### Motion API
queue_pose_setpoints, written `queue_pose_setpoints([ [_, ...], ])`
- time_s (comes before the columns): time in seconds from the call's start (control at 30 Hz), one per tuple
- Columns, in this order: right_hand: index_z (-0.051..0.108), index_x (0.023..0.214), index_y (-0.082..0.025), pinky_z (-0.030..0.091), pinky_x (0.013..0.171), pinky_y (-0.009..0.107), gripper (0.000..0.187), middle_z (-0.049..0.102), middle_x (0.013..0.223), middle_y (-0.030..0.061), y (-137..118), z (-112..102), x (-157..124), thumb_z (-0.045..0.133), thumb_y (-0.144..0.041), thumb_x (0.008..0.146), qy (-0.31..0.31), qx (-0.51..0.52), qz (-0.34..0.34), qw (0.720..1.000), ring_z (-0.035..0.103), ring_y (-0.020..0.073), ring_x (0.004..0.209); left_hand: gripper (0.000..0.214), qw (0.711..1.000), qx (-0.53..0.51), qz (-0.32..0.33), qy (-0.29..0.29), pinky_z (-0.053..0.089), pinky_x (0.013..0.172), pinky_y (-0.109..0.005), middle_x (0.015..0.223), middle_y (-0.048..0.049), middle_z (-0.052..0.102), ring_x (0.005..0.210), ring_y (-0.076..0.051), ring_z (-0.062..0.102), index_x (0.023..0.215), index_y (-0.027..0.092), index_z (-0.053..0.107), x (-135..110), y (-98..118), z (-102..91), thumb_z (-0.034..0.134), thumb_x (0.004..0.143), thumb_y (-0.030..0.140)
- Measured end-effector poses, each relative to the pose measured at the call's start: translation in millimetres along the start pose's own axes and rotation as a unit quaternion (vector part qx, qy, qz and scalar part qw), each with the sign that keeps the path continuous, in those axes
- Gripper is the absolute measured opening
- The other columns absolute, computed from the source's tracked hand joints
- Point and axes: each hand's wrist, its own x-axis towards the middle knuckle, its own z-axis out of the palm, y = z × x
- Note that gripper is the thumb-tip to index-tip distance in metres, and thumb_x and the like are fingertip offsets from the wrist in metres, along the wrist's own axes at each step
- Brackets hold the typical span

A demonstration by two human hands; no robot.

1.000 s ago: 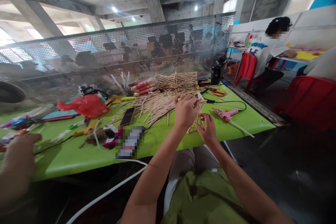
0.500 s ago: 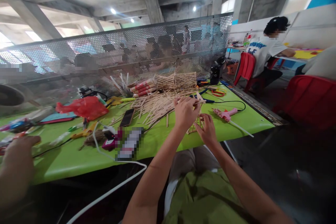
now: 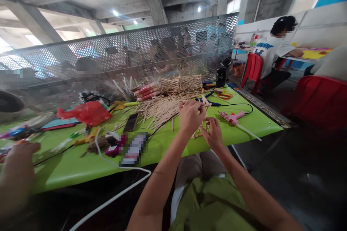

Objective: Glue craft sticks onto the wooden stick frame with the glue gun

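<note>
Near the front edge of the green table, a small frame of thin wooden sticks (image 3: 197, 134) stands between my hands, partly hidden by them. My left hand (image 3: 191, 114) is closed over its upper part, thumb and fingers pinching the sticks at the top. Lower down on the right side, my right hand (image 3: 213, 133) has its thumb and curled fingers on the same frame. A pink glue gun (image 3: 232, 118) lies to the right of my right hand, with a white glue stick poking out of its back. Loose wooden sticks (image 3: 158, 112) are heaped beyond my left hand.
Behind the heap lies a larger stick framework (image 3: 180, 83). To the left are a dark phone (image 3: 131, 122), a second, blurred-out phone (image 3: 134, 149), a magenta power socket (image 3: 116, 147) with a white cable, and a red plastic bag (image 3: 86, 112). Another person's hand (image 3: 20, 158) rests at far left.
Hardly anything differs. The view has shifted very slightly, while both my hands keep their places on the stick frame.
</note>
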Motion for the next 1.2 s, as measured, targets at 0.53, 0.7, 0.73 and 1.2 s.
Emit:
queue_pose_setpoints([
  [0.53,0.059,0.123,-0.023,0.055,0.097,0.052,0.034,0.064,0.121,0.0136,0.7,-0.2,-0.5,0.067,-0.026,0.09,0.0,-0.003,-0.005,1.0,0.062,0.0325,0.111,0.019,1.0,-0.01,-0.001,0.001,0.035,0.11,-0.044,0.108,-0.0011,0.081,0.112,-0.021,0.067,0.095,0.027,0.079,0.1,-0.7,-0.3,0.062,0.096,0.02],
  [0.7,0.06,0.123,-0.024,0.055,0.098,0.051,0.034,0.064,0.121,0.0134,0.5,-0.7,-0.4,0.067,-0.026,0.09,-0.003,-0.002,-0.006,1.0,0.062,0.0324,0.112,0.015,1.0,-0.009,-0.008,0.002,0.036,0.11,-0.045,0.104,-0.0014,0.081,0.111,-0.022,0.067,0.094,0.026,0.079,0.6,0.6,-0.1,0.064,0.097,0.024],
  [0.73,0.06,0.123,-0.023,0.055,0.098,0.052,0.034,0.064,0.121,0.0134,0.4,-0.8,-0.4,0.067,-0.026,0.09,-0.003,-0.003,-0.005,1.0,0.062,0.0325,0.112,0.016,1.0,-0.008,-0.008,0.0,0.036,0.11,-0.045,0.105,-0.0012,0.081,0.112,-0.022,0.067,0.096,0.027,0.079,0.6,0.7,0.0,0.064,0.096,0.023],
  [1.2,0.061,0.122,-0.024,0.055,0.097,0.052,0.033,0.064,0.119,0.0133,0.7,0.2,-0.2,0.067,-0.027,0.09,0.002,-0.005,-0.002,1.0,0.062,0.0324,0.11,0.016,1.0,-0.004,0.002,0.011,0.036,0.108,-0.044,0.104,-0.0013,0.081,0.109,-0.022,0.066,0.094,0.027,0.079,0.0,-2.3,2.3,0.063,0.097,0.026],
])
